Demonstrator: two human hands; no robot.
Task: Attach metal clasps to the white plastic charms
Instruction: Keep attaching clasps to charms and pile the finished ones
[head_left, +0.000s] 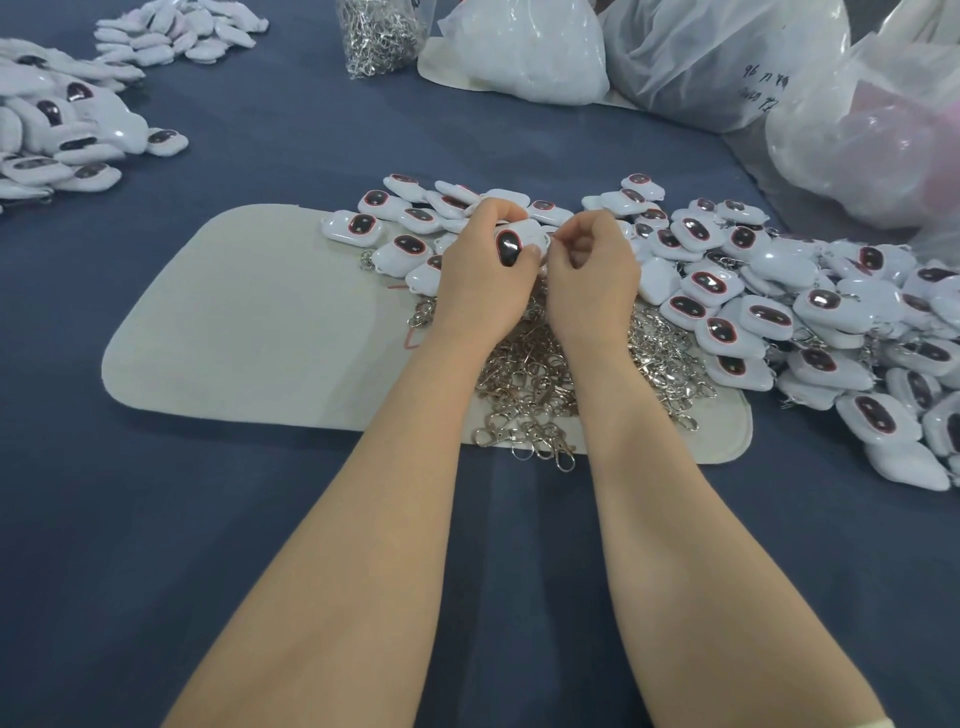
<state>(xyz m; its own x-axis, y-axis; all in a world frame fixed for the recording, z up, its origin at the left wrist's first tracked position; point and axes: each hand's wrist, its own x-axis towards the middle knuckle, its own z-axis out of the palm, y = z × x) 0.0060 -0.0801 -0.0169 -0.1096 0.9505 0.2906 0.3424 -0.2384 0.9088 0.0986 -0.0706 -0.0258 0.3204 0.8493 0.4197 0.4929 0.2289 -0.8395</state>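
Table: dark blue cloth-covered table (260, 545), carrying everything in view.
Clasp stock: loose heap of silver metal clasps (545, 384) at 6 o'clock of the hands, lying under the wrists on the mat.
Mat: beige rounded felt mat (249, 322), reaching out to 9 o'clock.
Left hand: left hand (483, 275) with fingers curled round one white plastic charm (514, 244), a rounded shell with a dark, red-rimmed oval window. It is held just above the clasp heap with the window towards the camera.
Right hand: right hand (592, 270) with fingers curled and tips drawn together at the charm's 3 o'clock edge. What they pinch is too small to tell.
Handling (judged): the charm is probably light, stiff and glossy, so likely slippery. It is best clamped across its broad faces, leaving the attachment edge free. The clasps are small and hard and tend to tangle, so each is best taken by its body.
Charm stock: pile of matching white charms (810, 322) spread from 12 to 4 o'clock.
Far field: further white pieces (67, 135) at 10 o'clock, a clear bag of clasps (382, 31) at 12 o'clock, and translucent plastic sacks (524, 47) at 1 to 2 o'clock.
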